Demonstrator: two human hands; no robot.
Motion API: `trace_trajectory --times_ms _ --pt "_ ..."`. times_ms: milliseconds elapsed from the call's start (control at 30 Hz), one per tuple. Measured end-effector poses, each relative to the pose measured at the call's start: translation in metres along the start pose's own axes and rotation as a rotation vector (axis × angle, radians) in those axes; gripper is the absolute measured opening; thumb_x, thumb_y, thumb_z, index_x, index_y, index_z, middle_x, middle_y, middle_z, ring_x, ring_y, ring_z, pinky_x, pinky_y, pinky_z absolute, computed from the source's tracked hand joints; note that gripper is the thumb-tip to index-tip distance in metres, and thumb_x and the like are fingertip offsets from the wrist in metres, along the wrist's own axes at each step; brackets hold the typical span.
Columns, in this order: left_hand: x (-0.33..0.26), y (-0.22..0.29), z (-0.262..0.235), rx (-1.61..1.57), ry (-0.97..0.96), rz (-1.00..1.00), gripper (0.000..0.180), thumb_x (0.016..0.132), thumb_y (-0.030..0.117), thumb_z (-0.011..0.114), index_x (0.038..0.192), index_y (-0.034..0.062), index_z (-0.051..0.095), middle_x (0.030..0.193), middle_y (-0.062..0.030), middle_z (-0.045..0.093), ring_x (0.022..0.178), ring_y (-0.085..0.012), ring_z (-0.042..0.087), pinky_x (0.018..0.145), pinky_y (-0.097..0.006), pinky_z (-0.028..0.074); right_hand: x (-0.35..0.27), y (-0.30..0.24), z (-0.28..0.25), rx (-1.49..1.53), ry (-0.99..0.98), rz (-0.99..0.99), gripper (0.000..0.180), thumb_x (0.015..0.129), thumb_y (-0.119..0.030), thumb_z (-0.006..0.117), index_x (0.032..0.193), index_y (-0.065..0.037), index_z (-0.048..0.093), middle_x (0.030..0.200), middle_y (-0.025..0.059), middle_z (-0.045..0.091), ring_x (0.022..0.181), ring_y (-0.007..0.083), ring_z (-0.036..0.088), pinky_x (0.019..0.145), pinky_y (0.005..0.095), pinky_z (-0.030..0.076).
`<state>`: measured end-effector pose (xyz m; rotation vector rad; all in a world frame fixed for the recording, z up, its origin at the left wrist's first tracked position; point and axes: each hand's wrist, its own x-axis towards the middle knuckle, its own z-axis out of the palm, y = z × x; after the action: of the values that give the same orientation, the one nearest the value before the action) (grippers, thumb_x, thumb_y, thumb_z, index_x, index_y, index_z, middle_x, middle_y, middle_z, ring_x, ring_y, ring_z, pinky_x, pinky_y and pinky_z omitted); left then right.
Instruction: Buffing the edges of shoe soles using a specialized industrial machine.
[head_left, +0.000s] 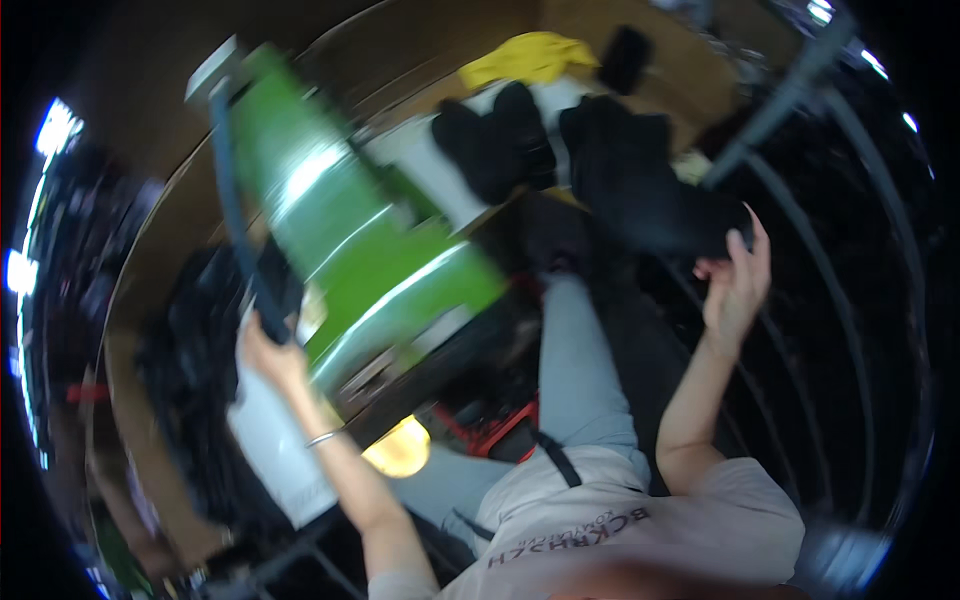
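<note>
To the left, a large glossy green machine slants across the view. A long blue-grey strip, dark at its lower end, runs down beside it. My left hand has its fingers closed round that lower end, though motion blurs the grip. On the right, my right hand pinches the end of a black fabric piece, which stretches away toward the work surface. More black fabric pieces lie left of it on a whitish surface; their exact kind is unclear.
Yellow cloth and a small black object lie at the back by brown cardboard. Dark material is heaped at left. A lamp glows beneath the machine, near a red frame. Grey metal bars stand at right.
</note>
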<state>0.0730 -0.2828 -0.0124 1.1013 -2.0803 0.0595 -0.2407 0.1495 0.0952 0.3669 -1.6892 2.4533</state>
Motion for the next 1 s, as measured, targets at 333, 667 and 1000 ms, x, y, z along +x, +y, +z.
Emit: trace_trajectory --times_ms 333,667,1000 --pt "-0.01 -0.052 0.022 0.086 -0.227 -0.34 0.04 0.079 0.017 0.064 0.113 -0.0008 0.056 0.092 -0.0243 0.064 0.087 -0.043 0.06 0.076 -0.045 0.046 0.102 0.083 0.0 -0.806 0.124 -0.127 0.056 0.082 -0.015 0.064 0.13 -0.001 0.039 0.08 0.0119 0.06 0.055 0.0146 0.06 0.047 0.0275 0.048" --pt "-0.118 0.063 -0.163 -0.956 0.551 -0.62 0.026 0.082 -0.002 0.059 0.106 -0.0077 0.051 0.096 -0.0187 0.061 0.08 -0.0258 0.062 0.081 -0.037 0.053 0.083 0.109 -0.02 -0.612 0.013 0.003 0.048 0.087 -0.016 0.059 0.13 0.0 0.045 0.055 0.002 0.051 0.041 0.0093 0.047 0.037 0.0242 0.038" --pt "-0.168 0.182 -0.093 -1.636 -0.288 -1.105 0.027 0.085 0.003 0.059 0.11 -0.0052 0.052 0.105 -0.0093 0.059 0.095 -0.0163 0.058 0.084 -0.029 0.047 -0.034 0.064 -0.005 -0.696 -0.736 0.095 0.065 0.07 -0.012 0.076 0.128 -0.003 0.047 0.103 0.0055 0.058 0.085 0.0155 0.056 0.073 0.0294 0.046"
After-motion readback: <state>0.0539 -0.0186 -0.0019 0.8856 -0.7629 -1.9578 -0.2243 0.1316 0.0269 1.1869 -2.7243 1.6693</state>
